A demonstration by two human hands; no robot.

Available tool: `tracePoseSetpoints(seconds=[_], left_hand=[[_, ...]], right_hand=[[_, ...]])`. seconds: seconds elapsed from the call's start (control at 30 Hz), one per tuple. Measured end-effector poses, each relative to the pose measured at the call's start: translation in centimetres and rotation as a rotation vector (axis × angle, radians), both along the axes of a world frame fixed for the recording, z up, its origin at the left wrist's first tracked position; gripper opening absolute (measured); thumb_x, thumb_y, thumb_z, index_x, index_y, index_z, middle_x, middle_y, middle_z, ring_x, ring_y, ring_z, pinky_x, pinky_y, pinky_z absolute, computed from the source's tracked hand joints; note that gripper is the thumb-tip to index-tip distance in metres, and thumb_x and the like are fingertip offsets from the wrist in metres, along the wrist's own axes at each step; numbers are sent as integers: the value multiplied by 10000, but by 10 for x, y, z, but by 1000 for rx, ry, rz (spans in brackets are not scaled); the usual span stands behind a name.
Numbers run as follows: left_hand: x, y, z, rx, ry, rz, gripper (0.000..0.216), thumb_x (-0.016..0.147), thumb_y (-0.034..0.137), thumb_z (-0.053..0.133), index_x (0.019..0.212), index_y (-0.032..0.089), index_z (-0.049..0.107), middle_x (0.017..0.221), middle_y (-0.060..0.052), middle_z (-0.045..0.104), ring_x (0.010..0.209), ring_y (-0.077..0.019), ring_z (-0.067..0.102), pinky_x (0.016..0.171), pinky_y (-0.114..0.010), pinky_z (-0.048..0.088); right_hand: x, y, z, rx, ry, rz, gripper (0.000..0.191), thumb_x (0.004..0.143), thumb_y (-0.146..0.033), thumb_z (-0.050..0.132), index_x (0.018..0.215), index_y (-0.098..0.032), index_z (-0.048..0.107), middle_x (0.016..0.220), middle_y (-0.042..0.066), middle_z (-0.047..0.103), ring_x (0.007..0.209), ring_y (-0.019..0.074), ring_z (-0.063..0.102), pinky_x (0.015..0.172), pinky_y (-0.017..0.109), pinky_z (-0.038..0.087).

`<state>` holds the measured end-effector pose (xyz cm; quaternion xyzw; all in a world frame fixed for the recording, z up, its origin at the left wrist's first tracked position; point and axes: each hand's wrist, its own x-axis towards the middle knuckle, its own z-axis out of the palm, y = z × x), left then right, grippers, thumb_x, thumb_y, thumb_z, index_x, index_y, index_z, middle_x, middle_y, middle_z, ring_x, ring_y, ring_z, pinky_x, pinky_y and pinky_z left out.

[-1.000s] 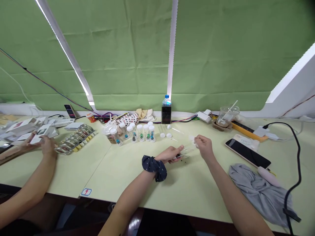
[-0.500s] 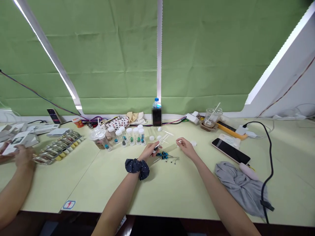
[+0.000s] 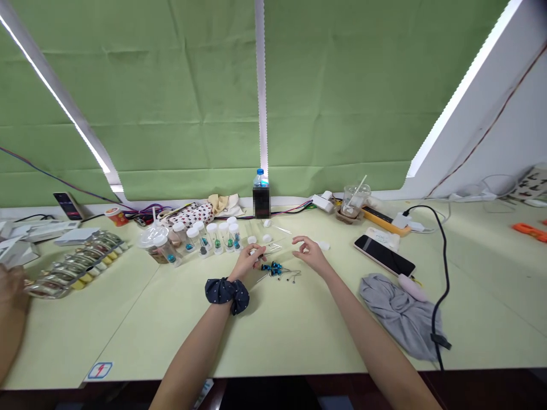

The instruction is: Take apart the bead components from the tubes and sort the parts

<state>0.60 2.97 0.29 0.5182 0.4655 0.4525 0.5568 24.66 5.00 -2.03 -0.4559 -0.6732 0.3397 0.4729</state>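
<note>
My left hand, with a dark dotted scrunchie round its wrist, is closed on a small item with a dark part, mostly hidden by the fingers. Thin clear sticks show just beyond its fingertips. Beside it lies a bunch of shiny blue pieces on thin metal stems. My right hand is raised to the right of them, fingers curved and apart, with nothing visible in it. A white cap is near its knuckles. Several clear tubes with white lids and blue or green contents stand behind my left hand.
At the back stand a water bottle and a plastic cup with a straw. To the right lie a phone, a grey cloth and a black cable. Packaged items and another person's hand are at left.
The view has turned slightly to the right. My right hand's fingers have spread a little wider. The other person's hand has shifted towards the left edge.
</note>
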Motion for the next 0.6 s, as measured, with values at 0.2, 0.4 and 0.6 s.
tracePoseSetpoints(seconds=[0.2,0.4,0.6], left_hand=[[2,-2,-1,-44,-14,-28,411,756,548,562,775,138,533,545,1,561,323,-19,318,342,-162,205],[10,-5,-2,-91,11,-85,440,793,598,467,783,158,491,491,-10,572,272,-67,378,293,-184,250],[13,-8,8,-46,45,-115,326,758,476,594,816,188,452,476,48,552,271,-64,415,311,-164,290]], right_hand=[[-19,-13,3,-288,342,279,301,658,-272,665,947,-210,607,1126,54,584,608,78,501,519,221,413],[-26,-17,4,-248,152,447,289,681,-261,664,959,-192,704,1240,79,506,723,98,538,561,209,428],[-20,-8,-6,-202,174,359,270,709,-317,662,934,-176,711,1146,82,577,606,72,505,473,192,402]])
